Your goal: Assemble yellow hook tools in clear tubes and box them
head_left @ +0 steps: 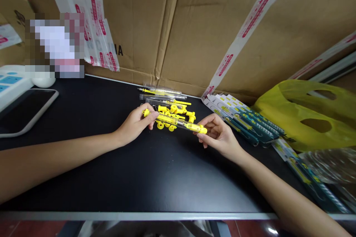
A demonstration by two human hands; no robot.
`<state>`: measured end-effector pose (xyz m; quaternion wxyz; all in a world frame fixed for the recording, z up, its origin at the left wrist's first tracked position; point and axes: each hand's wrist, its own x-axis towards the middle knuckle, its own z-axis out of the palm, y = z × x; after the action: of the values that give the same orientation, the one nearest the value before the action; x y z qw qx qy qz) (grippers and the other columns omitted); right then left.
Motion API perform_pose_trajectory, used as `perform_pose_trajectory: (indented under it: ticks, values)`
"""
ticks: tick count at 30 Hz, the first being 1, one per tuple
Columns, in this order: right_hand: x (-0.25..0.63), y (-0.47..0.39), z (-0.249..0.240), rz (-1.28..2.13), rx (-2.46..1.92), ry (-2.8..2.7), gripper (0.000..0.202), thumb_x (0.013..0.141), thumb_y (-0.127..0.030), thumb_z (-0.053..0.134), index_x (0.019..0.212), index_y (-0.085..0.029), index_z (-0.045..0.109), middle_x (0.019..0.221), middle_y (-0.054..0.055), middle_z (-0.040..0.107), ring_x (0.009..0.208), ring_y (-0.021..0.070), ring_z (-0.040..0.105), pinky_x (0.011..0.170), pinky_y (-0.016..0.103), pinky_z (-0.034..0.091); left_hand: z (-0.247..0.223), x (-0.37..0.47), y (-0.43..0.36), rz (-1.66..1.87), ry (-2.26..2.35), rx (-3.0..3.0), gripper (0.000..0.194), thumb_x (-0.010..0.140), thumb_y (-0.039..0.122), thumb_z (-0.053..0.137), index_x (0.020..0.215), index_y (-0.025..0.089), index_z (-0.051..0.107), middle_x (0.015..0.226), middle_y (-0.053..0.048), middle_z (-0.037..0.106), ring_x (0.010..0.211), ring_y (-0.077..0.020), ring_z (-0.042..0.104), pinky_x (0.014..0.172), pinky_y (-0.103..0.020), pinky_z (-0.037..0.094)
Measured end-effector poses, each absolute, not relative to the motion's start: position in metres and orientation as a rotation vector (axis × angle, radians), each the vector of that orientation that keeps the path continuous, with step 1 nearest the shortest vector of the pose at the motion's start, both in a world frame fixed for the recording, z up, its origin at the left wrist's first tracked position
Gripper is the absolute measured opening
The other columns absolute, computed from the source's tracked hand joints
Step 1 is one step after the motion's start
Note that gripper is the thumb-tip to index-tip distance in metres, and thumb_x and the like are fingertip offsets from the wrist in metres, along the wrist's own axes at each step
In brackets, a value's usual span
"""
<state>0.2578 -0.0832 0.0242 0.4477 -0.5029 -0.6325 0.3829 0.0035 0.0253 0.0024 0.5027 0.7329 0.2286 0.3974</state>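
A clear tubular spring scale [178, 121] with yellow ends is held slightly tilted above the black table, its right end lower. My left hand [139, 121] pinches it near the left yellow end, thumb on top. At the other end, my right hand [219, 135] has its thumb and fingers closed at the yellow cap [201, 129]. Behind and below the tube lies a pile of small yellow plastic caps [174, 109], partly hidden by it. Further back are clear tubes [167, 92] and yellow inner rods [180, 102].
Printed card boxes [244, 118] lie overlapping at the right, near a yellow plastic bag [300, 111]. A phone [26, 111] and a white power strip [13, 77] are at the left. Tall taped cardboard boxes [155, 26] stand along the table's back edge.
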Motion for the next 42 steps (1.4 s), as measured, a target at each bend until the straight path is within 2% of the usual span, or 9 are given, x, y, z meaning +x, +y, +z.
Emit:
perform_pose_trajectory:
  ticks: [10,14,19,24,28,36,39,42]
  values:
    - [0.2560,-0.0853,0.0255,0.863,-1.261,-1.593,0.028,0.077,-0.029,0.069,0.090,-0.020,0.046,0.084,0.003,0.062,0.057,0.0092,0.055,0.044,0.020,0.048,0.0030,0.0036,0.0219,0.909,0.523,1.761,0.025,0.092,0.041,0.041,0.080,0.019,0.041,0.064,0.005,0.050,0.061,-0.0103,0.049,0.065,-0.027,0.042]
    - [0.2559,-0.0858,0.0266,0.804,-1.267,-1.623,0.028,0.076,-0.031,0.069,0.089,-0.020,0.047,0.085,0.004,0.063,0.060,0.0111,0.057,0.044,0.022,0.048,0.0016,0.0046,0.0225,0.891,0.568,1.770,0.023,0.089,0.041,0.047,0.081,0.020,0.041,0.063,0.005,0.051,0.060,-0.0108,0.050,0.063,-0.026,0.042]
    - [0.2576,-0.0888,0.0262,0.619,-1.319,-1.671,0.024,0.079,-0.032,0.067,0.093,-0.022,0.050,0.087,0.005,0.063,0.069,0.0152,0.061,0.048,0.024,0.048,0.0016,0.0053,0.0228,0.857,0.641,1.788,0.023,0.087,0.040,0.051,0.084,0.019,0.042,0.064,0.005,0.052,0.060,-0.0106,0.051,0.062,-0.026,0.042]
    - [0.2585,-0.0872,0.0270,0.355,-1.348,-1.749,0.020,0.079,-0.031,0.066,0.095,-0.022,0.057,0.092,0.006,0.059,0.078,0.0176,0.059,0.057,0.028,0.051,0.0032,0.0039,0.0227,0.885,0.628,1.880,0.025,0.090,0.038,0.045,0.075,0.019,0.043,0.061,0.004,0.051,0.063,-0.0114,0.051,0.070,-0.028,0.040]
    - [0.2578,-0.0856,0.0267,0.246,-1.363,-1.768,0.020,0.079,-0.033,0.066,0.094,-0.022,0.059,0.099,0.008,0.054,0.079,0.0187,0.056,0.055,0.029,0.051,0.0023,0.0042,0.0227,0.893,0.605,1.846,0.023,0.090,0.038,0.045,0.078,0.019,0.043,0.060,0.005,0.050,0.062,-0.0114,0.050,0.068,-0.027,0.039]
    - [0.2557,-0.0871,0.0198,0.460,-1.377,-1.661,0.025,0.081,-0.035,0.063,0.099,-0.023,0.051,0.090,0.005,0.061,0.068,0.0152,0.057,0.050,0.025,0.048,0.0030,0.0041,0.0221,0.888,0.595,1.829,0.022,0.090,0.038,0.046,0.079,0.020,0.042,0.060,0.006,0.050,0.061,-0.0114,0.049,0.067,-0.027,0.040]
    - [0.2565,-0.0872,0.0213,0.515,-1.387,-1.651,0.027,0.081,-0.036,0.064,0.099,-0.022,0.051,0.075,0.001,0.059,0.055,0.0130,0.051,0.046,0.026,0.043,0.0027,0.0040,0.0225,0.887,0.592,1.826,0.022,0.090,0.038,0.046,0.079,0.020,0.042,0.060,0.006,0.050,0.061,-0.0114,0.049,0.066,-0.027,0.040]
    - [0.2573,-0.0868,0.0234,0.491,-1.408,-1.660,0.026,0.080,-0.035,0.065,0.099,-0.021,0.053,0.059,-0.004,0.050,0.047,0.0110,0.043,0.043,0.025,0.037,0.0021,0.0039,0.0227,0.881,0.587,1.822,0.023,0.090,0.039,0.046,0.079,0.020,0.041,0.060,0.006,0.050,0.060,-0.0111,0.049,0.066,-0.027,0.040]
